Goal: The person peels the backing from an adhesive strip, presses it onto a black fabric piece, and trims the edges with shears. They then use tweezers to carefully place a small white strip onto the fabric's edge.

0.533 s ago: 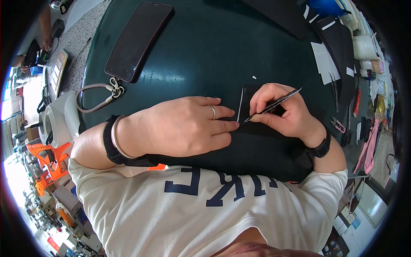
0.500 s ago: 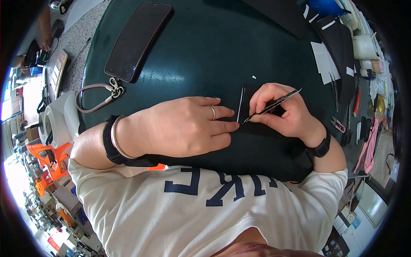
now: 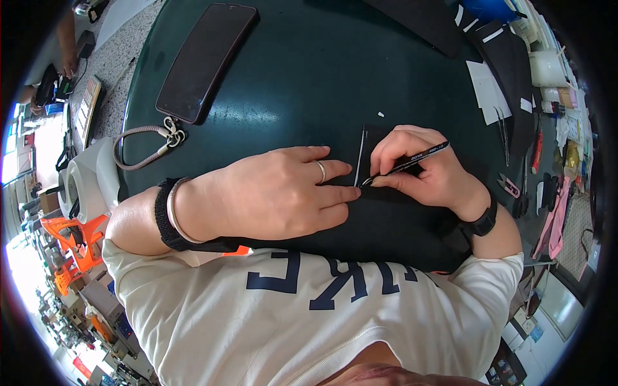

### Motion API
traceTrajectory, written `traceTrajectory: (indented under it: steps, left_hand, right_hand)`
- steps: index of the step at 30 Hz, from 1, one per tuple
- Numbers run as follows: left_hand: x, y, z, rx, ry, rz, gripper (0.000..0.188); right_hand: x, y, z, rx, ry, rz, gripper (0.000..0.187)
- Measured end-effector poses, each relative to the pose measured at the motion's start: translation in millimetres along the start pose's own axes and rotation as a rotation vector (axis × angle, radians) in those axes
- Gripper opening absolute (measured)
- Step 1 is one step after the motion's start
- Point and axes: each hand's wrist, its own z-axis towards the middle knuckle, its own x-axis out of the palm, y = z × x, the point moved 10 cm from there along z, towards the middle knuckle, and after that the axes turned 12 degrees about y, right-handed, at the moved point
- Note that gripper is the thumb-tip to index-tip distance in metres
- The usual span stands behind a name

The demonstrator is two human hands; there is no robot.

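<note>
A small dark piece of material (image 3: pixel 373 136) lies on the dark green table, with a narrow white strip (image 3: pixel 360 157) along its left edge. My left hand (image 3: pixel 277 190) rests flat, palm down, its fingers stretched out and the fingertips touching beside the strip's lower end. In my right hand (image 3: pixel 425 167) is a slim pair of black tweezers (image 3: pixel 417 158), pinched between thumb and fingers. Their tip points down-left and meets the dark piece close to my left fingertips. My palm hides part of that piece.
A dark phone (image 3: pixel 206 61) with a cord loop (image 3: pixel 138 164) lies at the far left. A tiny white scrap (image 3: pixel 380 114) sits beyond my right hand. To the right are white papers (image 3: pixel 486 93), other tweezers (image 3: pixel 503 135) and thread snips (image 3: pixel 508 185). Another person's hand (image 3: pixel 69 63) shows at upper left.
The tweezers have turned in my right fingers, showing a broader side, and their tip has shifted slightly left. My left hand stays nearly still.
</note>
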Motion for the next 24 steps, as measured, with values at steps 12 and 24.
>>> traceTrajectory:
  steps: [12,24]
  left_hand:
    - [0.7,-0.1,-3.8,0.011,0.032,-0.016,0.012]
    - [0.9,0.5,-2.8,-0.001,0.034,-0.026,0.012]
  right_hand:
    - [-1.4,-5.1,-0.6,0.028,-0.030,0.081,0.027]
    - [2.1,-3.6,0.3,0.023,-0.007,0.009,0.028]
